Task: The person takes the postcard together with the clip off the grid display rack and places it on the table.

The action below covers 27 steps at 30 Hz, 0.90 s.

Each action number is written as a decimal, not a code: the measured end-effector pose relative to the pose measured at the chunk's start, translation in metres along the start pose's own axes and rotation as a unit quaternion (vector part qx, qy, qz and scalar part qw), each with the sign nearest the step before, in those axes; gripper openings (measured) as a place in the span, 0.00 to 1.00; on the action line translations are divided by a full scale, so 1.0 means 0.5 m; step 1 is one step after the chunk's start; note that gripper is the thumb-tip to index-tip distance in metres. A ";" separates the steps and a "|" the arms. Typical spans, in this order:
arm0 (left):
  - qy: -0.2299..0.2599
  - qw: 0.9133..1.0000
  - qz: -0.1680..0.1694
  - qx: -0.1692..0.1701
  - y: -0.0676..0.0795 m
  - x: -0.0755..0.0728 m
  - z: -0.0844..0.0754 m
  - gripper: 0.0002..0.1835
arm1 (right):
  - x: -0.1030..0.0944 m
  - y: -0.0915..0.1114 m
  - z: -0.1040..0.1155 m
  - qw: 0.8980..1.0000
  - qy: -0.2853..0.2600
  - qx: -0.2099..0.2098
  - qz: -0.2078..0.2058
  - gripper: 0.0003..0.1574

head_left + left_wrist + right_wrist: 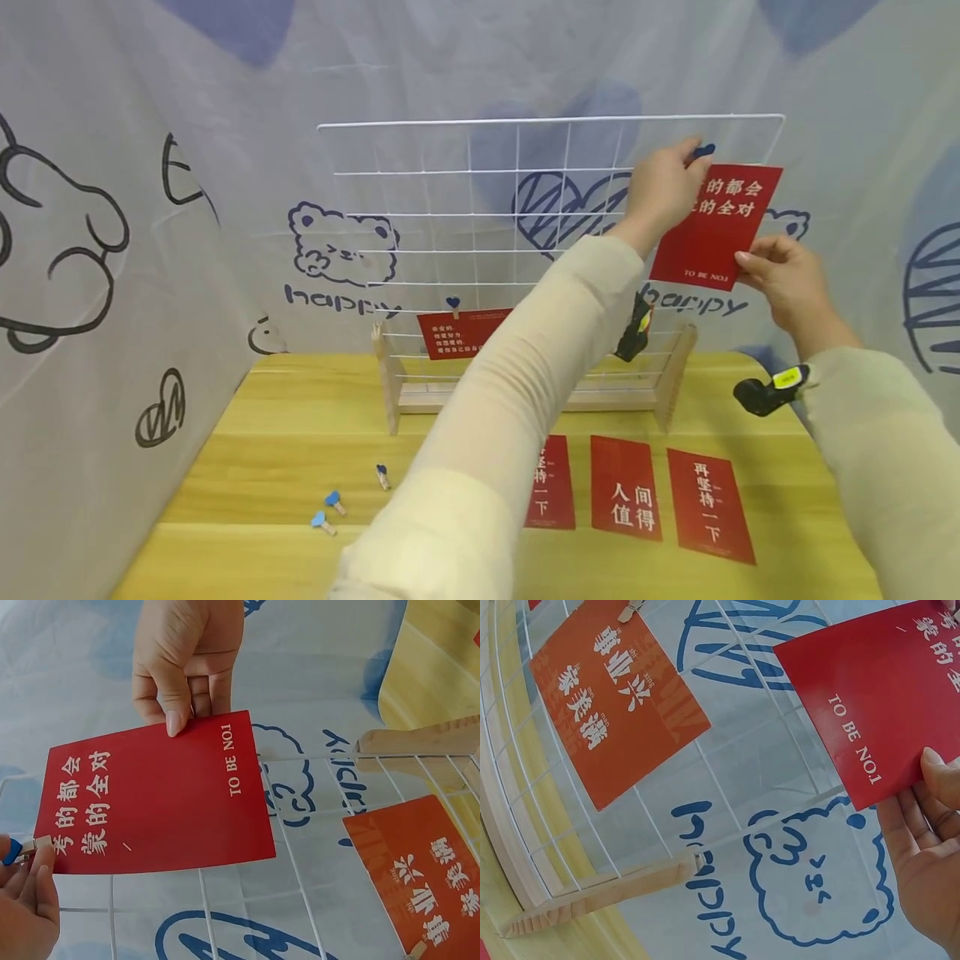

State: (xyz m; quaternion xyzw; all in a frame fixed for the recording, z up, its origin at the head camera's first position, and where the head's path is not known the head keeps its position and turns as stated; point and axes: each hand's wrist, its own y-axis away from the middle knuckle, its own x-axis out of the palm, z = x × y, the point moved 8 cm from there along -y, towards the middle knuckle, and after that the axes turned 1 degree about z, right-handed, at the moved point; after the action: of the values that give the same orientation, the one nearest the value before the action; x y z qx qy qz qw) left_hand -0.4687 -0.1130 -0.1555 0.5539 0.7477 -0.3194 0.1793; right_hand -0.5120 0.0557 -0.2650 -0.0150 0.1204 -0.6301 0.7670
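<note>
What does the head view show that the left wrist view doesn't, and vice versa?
Head only: three loose wooden clothespins with blue heart tops on the table, and a rectangular red paper card clipped low on the grid's left.

Left wrist only: the white-lettered face of a rectangular orange paper card; in the head view the left arm covers that area.

Both: the white wire grid and both hands on a rectangular red "TO BE NO.1" card, left hand with a blue-topped clothespin, right hand pinching the edge.
</note>
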 end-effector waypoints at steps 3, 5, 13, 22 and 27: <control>0.007 1.000 -0.013 -0.001 0.003 -0.004 -0.002 0.20 | 0.000 0.005 -0.002 1.000 0.008 0.007 -0.003 0.07; 0.004 1.000 -0.026 0.000 0.006 -0.007 -0.003 0.17 | 0.001 0.010 -0.004 1.000 0.010 0.010 -0.004 0.07; -0.029 0.997 -0.069 0.016 0.009 -0.020 -0.008 0.09 | 0.002 0.022 -0.005 1.000 -0.017 0.006 -0.004 0.07; 0.014 0.998 -0.060 0.028 0.012 -0.017 -0.002 0.09 | 0.002 0.026 -0.008 0.999 -0.047 -0.001 -0.005 0.05; 0.024 0.996 -0.076 0.028 0.015 -0.020 0.008 0.08 | 0.007 0.027 -0.008 0.998 -0.061 0.001 -0.003 0.05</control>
State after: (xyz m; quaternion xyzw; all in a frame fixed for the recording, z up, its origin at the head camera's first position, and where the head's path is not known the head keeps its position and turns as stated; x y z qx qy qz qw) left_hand -0.4586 -0.1216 -0.1543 0.5080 0.7824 -0.3395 0.1208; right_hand -0.4991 0.0555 -0.2719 -0.0529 0.0726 -0.6302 0.7712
